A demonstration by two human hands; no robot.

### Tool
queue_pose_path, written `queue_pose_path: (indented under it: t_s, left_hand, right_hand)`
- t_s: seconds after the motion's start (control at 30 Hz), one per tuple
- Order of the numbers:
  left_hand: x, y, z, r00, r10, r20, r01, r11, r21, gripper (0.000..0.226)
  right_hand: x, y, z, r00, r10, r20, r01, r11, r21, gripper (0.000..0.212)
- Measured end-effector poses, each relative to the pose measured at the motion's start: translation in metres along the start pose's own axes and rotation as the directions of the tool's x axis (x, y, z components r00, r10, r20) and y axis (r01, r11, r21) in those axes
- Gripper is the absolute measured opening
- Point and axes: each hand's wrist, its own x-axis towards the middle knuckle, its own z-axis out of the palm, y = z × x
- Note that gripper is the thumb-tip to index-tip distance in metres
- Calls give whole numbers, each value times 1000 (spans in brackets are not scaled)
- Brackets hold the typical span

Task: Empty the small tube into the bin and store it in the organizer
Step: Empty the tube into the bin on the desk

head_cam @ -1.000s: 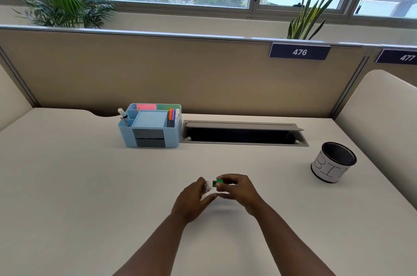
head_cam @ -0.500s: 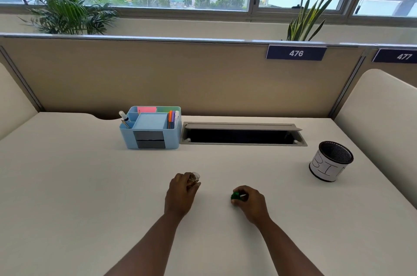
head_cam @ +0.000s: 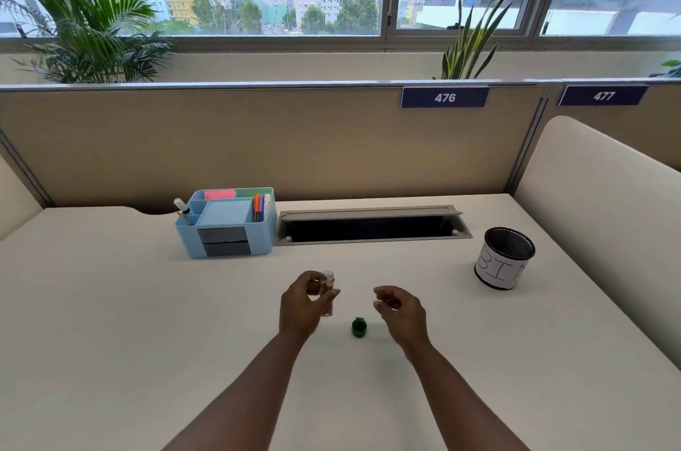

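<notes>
my left hand (head_cam: 300, 307): clamped on upright tube (head_cam: 327, 290), contents unclear
my right hand (head_cam: 400, 308): fingers apart, empty
cap (head_cam: 359, 327): between my hands
bin (head_cam: 504, 258): far right

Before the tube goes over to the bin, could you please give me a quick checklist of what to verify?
1. Cap off: green cap lies on the desk: ok.
2. Grip: left hand holds the tube upright: ok.
3. Right hand empty and open: ok.
4. Bin upright, mouth open, at the right: ok.
5. Tube contents loose enough to pour: cannot tell.
6. Free slot in the organizer: cannot tell.
</notes>
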Motion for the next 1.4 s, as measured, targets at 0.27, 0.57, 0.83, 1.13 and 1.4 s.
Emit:
queue_pose_path:
  t_s: [0.27, 0.57, 0.83, 1.13, 1.4]
  left_hand:
    - [-6, 43, 51, 994, -15, 112, 43, 968, -246, 29]
    - [-8, 70, 112, 952, 29, 306, 38, 977, -209, 42]
    - [-2, 68, 160, 839, 151, 523, -340, 895, 288, 54]
    - [11, 97, 221, 634, 191, 749, -689, 579, 436, 72]
    - [27, 105, 254, 587, 178, 790, -759, 463, 459, 80]
  right_hand:
    - [-7, -29, -34, 896, 171, 410, -343, 852, 395, 21]
    - [7, -17, -89, 977, 150, 152, -212, 765, 608, 28]
    - [49, -2, -155, 870, 220, -442, 18, 881, 473, 21]
    - [87, 13, -204, 686, 70, -724, -44, 998, 54, 23]
    - [102, 21, -210, 696, -199, -690, 77, 976, -203, 23]
